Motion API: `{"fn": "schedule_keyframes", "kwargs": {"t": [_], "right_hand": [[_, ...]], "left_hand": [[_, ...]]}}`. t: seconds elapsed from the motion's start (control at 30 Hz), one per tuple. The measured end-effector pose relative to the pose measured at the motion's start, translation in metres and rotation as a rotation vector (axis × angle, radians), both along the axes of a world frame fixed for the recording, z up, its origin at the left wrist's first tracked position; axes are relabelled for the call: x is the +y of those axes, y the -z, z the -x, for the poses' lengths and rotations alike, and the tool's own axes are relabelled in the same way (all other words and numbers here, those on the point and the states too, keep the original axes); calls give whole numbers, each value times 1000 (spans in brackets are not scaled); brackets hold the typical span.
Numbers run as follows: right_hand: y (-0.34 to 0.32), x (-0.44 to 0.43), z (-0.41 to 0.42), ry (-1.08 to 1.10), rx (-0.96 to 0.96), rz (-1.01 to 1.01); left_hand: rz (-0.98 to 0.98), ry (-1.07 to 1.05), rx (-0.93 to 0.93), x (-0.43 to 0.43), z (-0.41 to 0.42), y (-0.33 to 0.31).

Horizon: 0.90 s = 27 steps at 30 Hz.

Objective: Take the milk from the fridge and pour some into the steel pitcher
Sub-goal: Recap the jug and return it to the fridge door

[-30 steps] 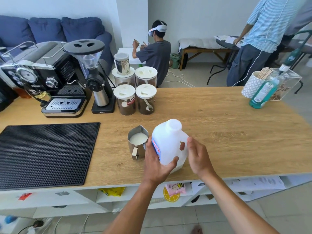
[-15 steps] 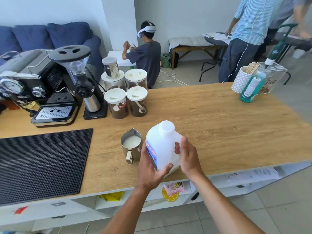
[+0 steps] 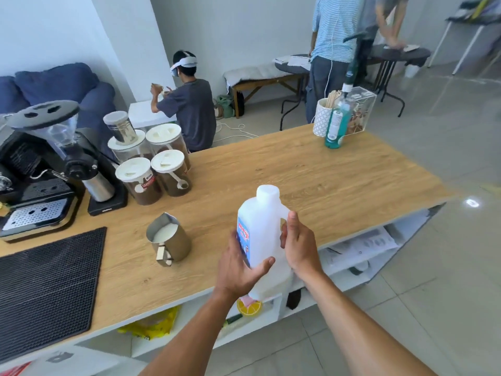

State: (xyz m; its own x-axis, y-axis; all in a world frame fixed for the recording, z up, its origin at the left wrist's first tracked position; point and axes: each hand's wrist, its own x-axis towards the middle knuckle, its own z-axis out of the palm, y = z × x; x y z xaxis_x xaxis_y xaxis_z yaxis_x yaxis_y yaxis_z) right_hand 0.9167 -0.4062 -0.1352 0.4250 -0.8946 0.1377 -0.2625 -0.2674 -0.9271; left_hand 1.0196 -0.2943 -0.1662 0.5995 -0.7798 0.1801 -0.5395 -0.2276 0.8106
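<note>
A white plastic milk jug (image 3: pixel 262 226) with a blue and red label and its white cap on is held upright above the front edge of the wooden counter (image 3: pixel 311 180). My left hand (image 3: pixel 238 267) grips its lower left side, thumb across the front. My right hand (image 3: pixel 298 242) holds it at the handle on the right. The steel pitcher (image 3: pixel 168 240) stands on the counter to the left of the jug, apart from it, with white milk visible inside and its handle toward me.
A black rubber mat (image 3: pixel 46 289) lies at the left. An espresso machine (image 3: pixel 29 191), a grinder (image 3: pixel 70 156) and several lidded jars (image 3: pixel 151 161) stand behind the pitcher. A green bottle (image 3: pixel 336 126) and stirrer cup sit at the far right corner. People are beyond the counter.
The view has swung so the counter sits further left and tilted. The jug, still in both hands, has moved away from the pitcher toward the right and the counter's front edge.
</note>
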Motion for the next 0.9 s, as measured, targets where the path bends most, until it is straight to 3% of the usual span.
{"fn": "schedule_keyframes", "kwargs": {"t": [0.57, 0.9], "right_hand": [[-8, 10, 299, 440, 243, 43], [10, 73, 473, 709, 383, -140]], "left_hand": [[-167, 524, 56, -54, 246, -22], [-249, 828, 67, -38, 405, -5]]}}
